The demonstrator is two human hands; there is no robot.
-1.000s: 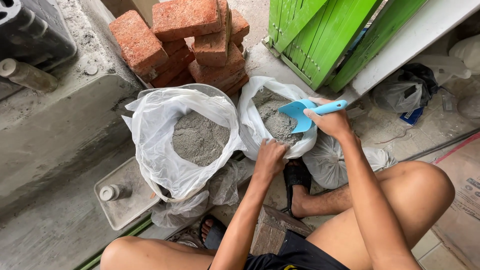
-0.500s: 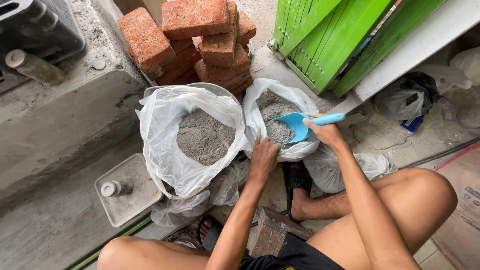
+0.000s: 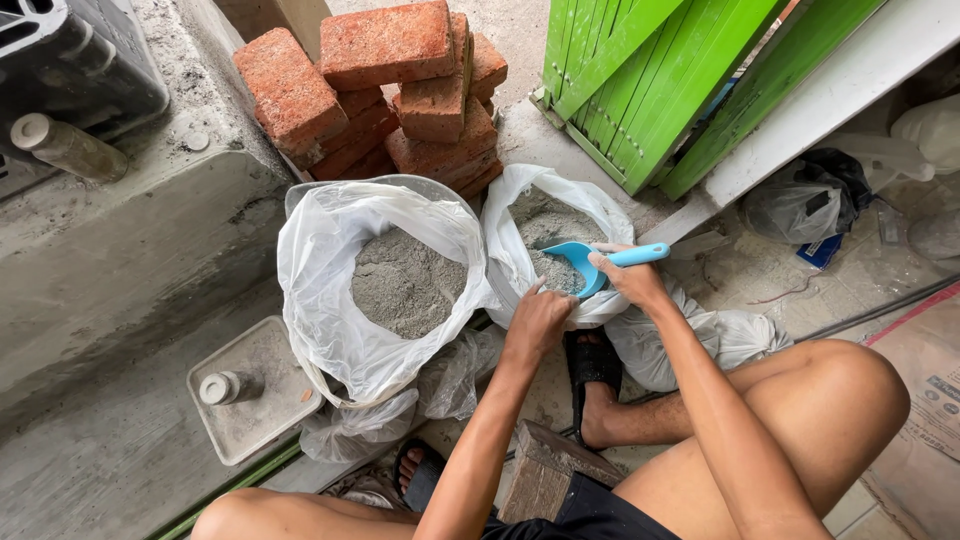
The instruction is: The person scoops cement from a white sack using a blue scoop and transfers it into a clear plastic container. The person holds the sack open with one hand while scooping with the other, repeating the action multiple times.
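Observation:
My right hand (image 3: 632, 281) grips the handle of a blue plastic scoop (image 3: 585, 262), whose blade is dug into grey powder inside a small white plastic bag (image 3: 515, 215). My left hand (image 3: 538, 318) pinches the near rim of that same bag. To the left stands a larger white bag (image 3: 320, 250) in a round bucket, holding a mound of grey powder (image 3: 405, 282). I am squatting, with both knees in view.
A stack of red bricks (image 3: 385, 85) sits behind the bags. Green wooden shutters (image 3: 650, 80) lean at the back right. A dusty white container with a cap (image 3: 250, 395) lies lower left. Tied plastic bags (image 3: 800, 200) and a paper sack (image 3: 925, 400) are on the right.
The scoop has gone from raised above the small bag down into the powder. My left hand stays on the bag's rim. The view has shifted slightly.

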